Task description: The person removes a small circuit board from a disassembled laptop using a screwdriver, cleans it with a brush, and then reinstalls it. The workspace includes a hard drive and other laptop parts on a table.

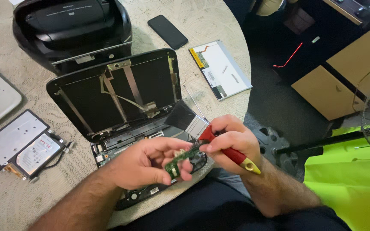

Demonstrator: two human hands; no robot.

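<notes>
My left hand (148, 162) pinches a small green circuit board (177, 161) above the base of a taken-apart black laptop (148, 194). My right hand (232, 143) grips a red-handled brush (230, 150) with a gold end cap; its black bristle head (180, 115) points up and left, over the laptop's hinge area. The laptop's lid (112, 90) stands open with the screen removed, showing metal brackets and flat cables inside.
The round table carries a cream lace cloth (86, 171). On it lie a loose screen panel (221, 70), a black phone (168, 32), a black device (71, 30) at the back, a hard drive (37, 153) and a grey cover plate (9, 137). A wooden cabinet (347, 72) stands right.
</notes>
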